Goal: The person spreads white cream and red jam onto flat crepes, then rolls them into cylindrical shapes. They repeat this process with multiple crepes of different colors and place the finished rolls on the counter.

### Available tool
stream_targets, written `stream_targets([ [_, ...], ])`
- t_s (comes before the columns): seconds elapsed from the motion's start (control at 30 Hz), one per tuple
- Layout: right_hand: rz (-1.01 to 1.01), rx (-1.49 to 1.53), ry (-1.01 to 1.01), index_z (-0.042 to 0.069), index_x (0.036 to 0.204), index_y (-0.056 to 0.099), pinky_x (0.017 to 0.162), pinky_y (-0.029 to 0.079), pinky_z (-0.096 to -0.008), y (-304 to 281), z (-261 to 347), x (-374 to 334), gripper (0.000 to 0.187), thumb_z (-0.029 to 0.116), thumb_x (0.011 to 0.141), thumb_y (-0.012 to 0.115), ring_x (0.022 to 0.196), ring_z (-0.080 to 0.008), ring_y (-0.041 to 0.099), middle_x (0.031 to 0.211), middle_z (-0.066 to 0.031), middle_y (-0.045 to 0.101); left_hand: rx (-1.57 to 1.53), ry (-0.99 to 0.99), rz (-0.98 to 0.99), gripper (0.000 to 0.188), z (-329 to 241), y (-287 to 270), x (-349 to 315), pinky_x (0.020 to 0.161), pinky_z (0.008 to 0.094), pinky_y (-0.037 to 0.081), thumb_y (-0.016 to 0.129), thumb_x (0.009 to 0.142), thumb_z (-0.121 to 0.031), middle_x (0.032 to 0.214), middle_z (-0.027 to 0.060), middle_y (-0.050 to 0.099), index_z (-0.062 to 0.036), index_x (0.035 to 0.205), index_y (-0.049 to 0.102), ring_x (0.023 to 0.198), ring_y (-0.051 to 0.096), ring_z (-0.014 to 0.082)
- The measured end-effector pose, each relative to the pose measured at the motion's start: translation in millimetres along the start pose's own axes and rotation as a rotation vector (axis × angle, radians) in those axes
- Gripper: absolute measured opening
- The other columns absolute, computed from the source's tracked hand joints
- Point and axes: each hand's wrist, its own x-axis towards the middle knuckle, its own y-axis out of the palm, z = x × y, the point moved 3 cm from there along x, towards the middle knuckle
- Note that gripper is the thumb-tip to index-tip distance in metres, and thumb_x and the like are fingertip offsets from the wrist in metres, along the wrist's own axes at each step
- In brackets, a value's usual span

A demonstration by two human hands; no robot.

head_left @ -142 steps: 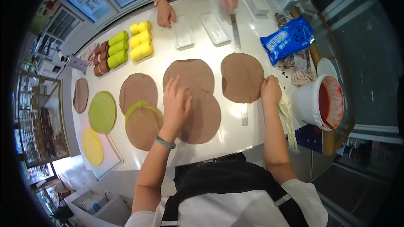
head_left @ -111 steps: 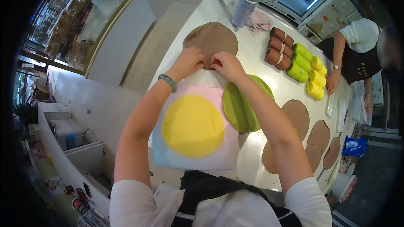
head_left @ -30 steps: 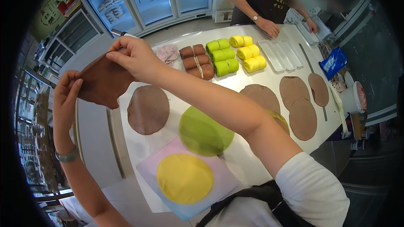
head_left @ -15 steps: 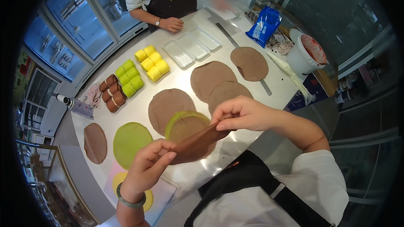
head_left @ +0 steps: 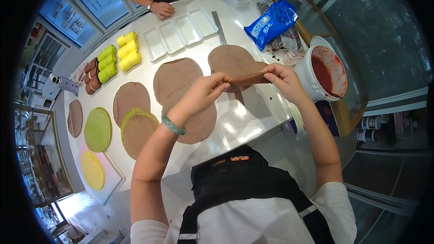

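Observation:
A thin brown crepe (head_left: 250, 80) is stretched between my two hands above the right part of the table. My left hand (head_left: 203, 91), with a jade-coloured bangle on its wrist, pinches one end. My right hand (head_left: 287, 82) pinches the other. Just beyond it, another brown crepe (head_left: 228, 58) lies over a metal ruler (head_left: 219, 28). To the left, two large brown crepes (head_left: 177, 76) overlap, partly hidden by my left arm. Farther left are a brown crepe (head_left: 131, 100), a brown-on-green pair (head_left: 140, 136), a green crepe (head_left: 97, 129) and a small brown one (head_left: 75, 118).
White trays (head_left: 184, 30) stand at the back, near a co-worker's hand (head_left: 162, 10). Brown, green and yellow rolls (head_left: 129, 53) sit back left. A blue packet (head_left: 271, 25) and a white bucket (head_left: 311, 79) smeared red inside stand right. A yellow crepe (head_left: 92, 170) lies front left.
Both hands have carried the brown crepe right and away from me, from above the brown-on-green pair to beside the crepe on the ruler. The view has shifted right too.

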Motion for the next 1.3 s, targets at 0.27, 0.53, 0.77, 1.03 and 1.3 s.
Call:
stream_targets([
  [0.27,0.154,-0.011,0.219,0.001,0.114,0.07,0.085,0.051,-0.0239,2,-107,-43,0.014,0.01,0.104,0.064,0.094,-0.0073,0.064,0.101,0.0005,0.07,0.035,-0.144,-0.071,0.019,75,87,-27,0.074,0.0366,0.052,0.063,0.104,-0.014,0.09,0.0161,0.07,-0.0019,0.119,0.067,0.078,0.065,0.026],
  [0.53,0.299,-0.264,-0.131,0.004,0.111,0.072,0.107,0.053,-0.0413,12,-125,-80,0.015,0.012,0.098,0.07,0.114,-0.026,0.072,0.117,-0.0092,0.076,0.413,0.144,-0.094,0.028,75,122,-49,0.102,0.0453,0.055,0.063,0.097,-0.011,0.123,0.0147,0.073,-0.0037,0.124,0.068,0.116,0.068,0.0363],
  [0.77,0.376,-0.698,-0.554,0.005,0.117,0.07,0.113,0.049,-0.0474,24,-109,-95,0.027,0.016,0.093,0.075,0.124,-0.032,0.066,0.131,-0.0109,0.071,0.719,0.245,0.023,0.036,81,140,-63,0.117,0.0474,0.045,0.063,0.096,-0.014,0.14,0.0151,0.066,-0.004,0.131,0.067,0.136,0.058,0.0326],
  [1.03,-0.226,-0.83,-0.017,0.004,0.113,0.064,0.078,0.057,-0.0459,1,-126,-48,0.027,0.017,0.092,0.074,0.09,-0.0371,0.069,0.106,-0.0145,0.068,0.676,-0.022,-0.339,0.026,69,102,-51,0.101,0.0467,0.048,0.075,0.09,-0.017,0.129,0.0141,0.065,-0.0048,0.112,0.069,0.12,0.059,0.0362],
  [1.3,-0.311,-0.945,0.223,0.004,0.096,0.063,0.072,0.056,-0.0501,21,-140,-21,0.014,0.016,0.092,0.069,0.085,-0.0377,0.07,0.096,-0.0157,0.068,0.812,-0.237,-0.591,0.015,102,94,-6,0.09,0.0458,0.045,0.078,0.083,-0.015,0.111,0.0094,0.061,-0.0059,0.09,0.069,0.107,0.056,0.0332],
])
